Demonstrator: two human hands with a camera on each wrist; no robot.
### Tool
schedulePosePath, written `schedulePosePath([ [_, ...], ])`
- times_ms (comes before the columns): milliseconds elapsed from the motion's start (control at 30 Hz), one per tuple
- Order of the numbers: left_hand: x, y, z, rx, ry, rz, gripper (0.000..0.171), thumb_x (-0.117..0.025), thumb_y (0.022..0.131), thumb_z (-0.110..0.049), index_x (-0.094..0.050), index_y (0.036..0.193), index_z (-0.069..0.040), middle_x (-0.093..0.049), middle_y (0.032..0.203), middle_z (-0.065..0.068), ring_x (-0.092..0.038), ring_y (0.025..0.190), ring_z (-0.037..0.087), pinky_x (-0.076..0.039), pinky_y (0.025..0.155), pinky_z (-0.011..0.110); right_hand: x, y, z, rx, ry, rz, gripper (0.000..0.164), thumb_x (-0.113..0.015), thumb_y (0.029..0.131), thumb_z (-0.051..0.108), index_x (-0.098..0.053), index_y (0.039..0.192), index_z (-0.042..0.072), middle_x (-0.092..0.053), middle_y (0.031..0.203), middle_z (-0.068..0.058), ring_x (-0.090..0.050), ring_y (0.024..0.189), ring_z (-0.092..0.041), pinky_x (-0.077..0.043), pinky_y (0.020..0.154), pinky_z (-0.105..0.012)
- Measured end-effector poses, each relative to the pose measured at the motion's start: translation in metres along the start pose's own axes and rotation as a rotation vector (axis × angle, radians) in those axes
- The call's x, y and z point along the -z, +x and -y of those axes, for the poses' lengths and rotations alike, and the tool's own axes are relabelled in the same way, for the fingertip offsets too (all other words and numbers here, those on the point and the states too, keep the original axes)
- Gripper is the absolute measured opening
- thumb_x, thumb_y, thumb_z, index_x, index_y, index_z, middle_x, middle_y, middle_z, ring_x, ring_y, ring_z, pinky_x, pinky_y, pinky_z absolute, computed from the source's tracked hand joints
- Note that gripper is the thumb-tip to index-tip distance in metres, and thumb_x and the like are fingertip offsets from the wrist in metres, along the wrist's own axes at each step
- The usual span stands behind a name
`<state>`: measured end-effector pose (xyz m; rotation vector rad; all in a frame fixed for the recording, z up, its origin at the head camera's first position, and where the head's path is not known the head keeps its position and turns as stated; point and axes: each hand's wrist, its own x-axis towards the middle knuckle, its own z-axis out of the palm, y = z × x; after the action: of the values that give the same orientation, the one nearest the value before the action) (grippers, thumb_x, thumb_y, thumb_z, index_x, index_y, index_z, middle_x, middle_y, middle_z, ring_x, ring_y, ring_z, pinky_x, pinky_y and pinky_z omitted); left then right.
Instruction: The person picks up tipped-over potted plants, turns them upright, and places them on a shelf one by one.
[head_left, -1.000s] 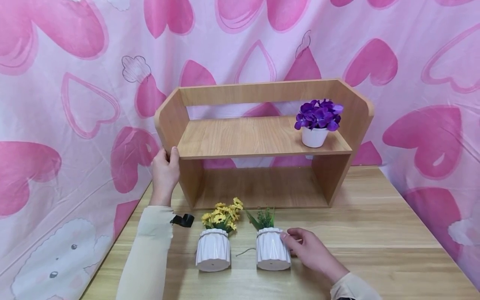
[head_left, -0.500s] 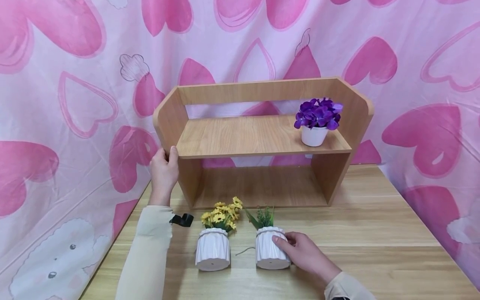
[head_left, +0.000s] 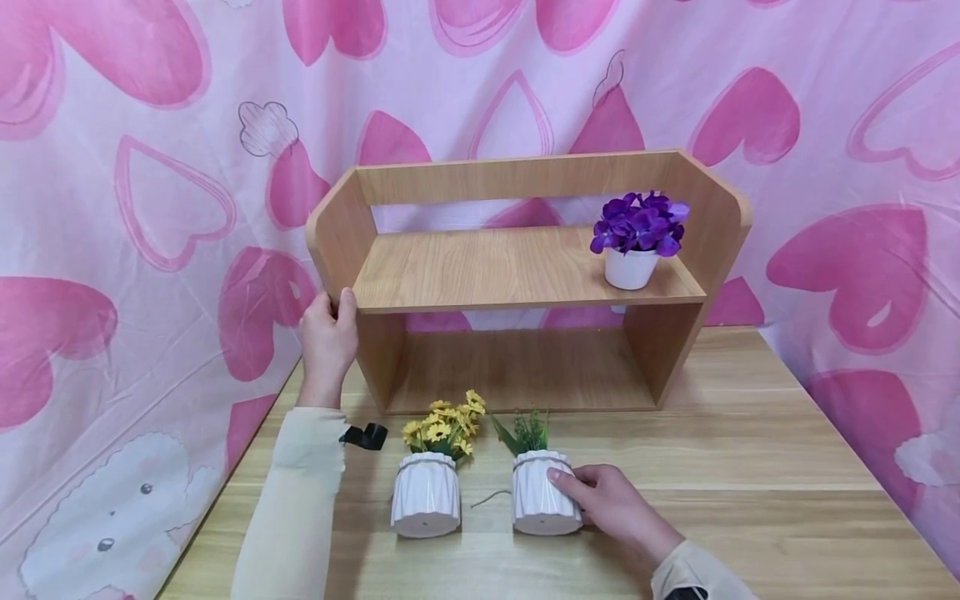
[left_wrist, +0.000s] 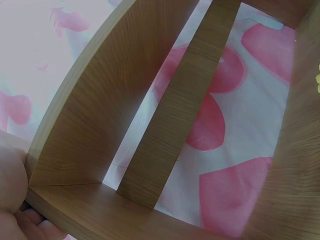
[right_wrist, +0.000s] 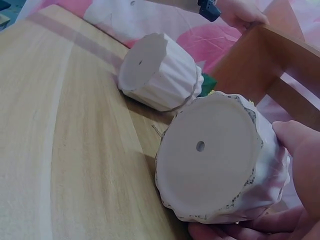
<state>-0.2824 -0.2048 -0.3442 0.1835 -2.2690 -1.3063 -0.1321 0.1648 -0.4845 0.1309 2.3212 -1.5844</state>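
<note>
My left hand (head_left: 328, 343) grips the front edge of the left side panel of a two-tier wooden shelf (head_left: 457, 271), thumb on the near side, as the left wrist view also shows. My right hand (head_left: 618, 507) holds a white fluted flowerpot (head_left: 542, 496) with green leaves, which lies on its side with its base towards me. In the right wrist view the thumb (right_wrist: 295, 140) lies on the pot's wall and fingers reach under it. To its left lies a similar white flowerpot (head_left: 425, 496) with yellow flowers (head_left: 442, 427), untouched.
A small white pot with purple flowers (head_left: 637, 227) stands upright at the right of the shelf's upper board. The wooden table (head_left: 765, 492) carries everything. A thin grey string (head_left: 491, 499) lies between the two pots. A pink heart-patterned cloth (head_left: 862, 100) hangs behind.
My right hand has moved slightly left, and its thumb has gone from the pot's right edge onto its wall. My left hand stays on the shelf panel.
</note>
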Motion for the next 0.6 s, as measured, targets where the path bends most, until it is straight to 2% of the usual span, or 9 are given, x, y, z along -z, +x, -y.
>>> schedulePosePath([
  [367, -0.0017, 0.0004, 0.0028, -0.025, 0.018, -0.036, 0.049, -0.052, 0.112, -0.036, -0.067, 0.128, 0.007, -0.069, 0.138, 0.030, -0.067, 0.120, 0.041, -0.055, 0.107, 0.060, -0.0058, -0.0010, -0.0022, -0.046, 0.127, -0.053, 0.067, -0.074, 0.103, 0.036, -0.060, 0.134, -0.022, -0.077, 0.108, -0.015, -0.074, 0.095, -0.020, -0.064, 0.081, -0.034],
  [600, -0.0022, 0.0009, 0.0026, -0.037, 0.019, -0.044, 0.048, -0.052, 0.112, -0.036, -0.067, 0.124, 0.008, -0.070, 0.134, 0.031, -0.067, 0.118, 0.041, -0.055, 0.104, 0.060, -0.0059, -0.0027, -0.0064, -0.031, 0.190, -0.021, 0.066, -0.071, 0.105, 0.037, -0.060, 0.136, -0.020, -0.078, 0.109, -0.014, -0.074, 0.096, -0.019, -0.064, 0.081, -0.032],
])
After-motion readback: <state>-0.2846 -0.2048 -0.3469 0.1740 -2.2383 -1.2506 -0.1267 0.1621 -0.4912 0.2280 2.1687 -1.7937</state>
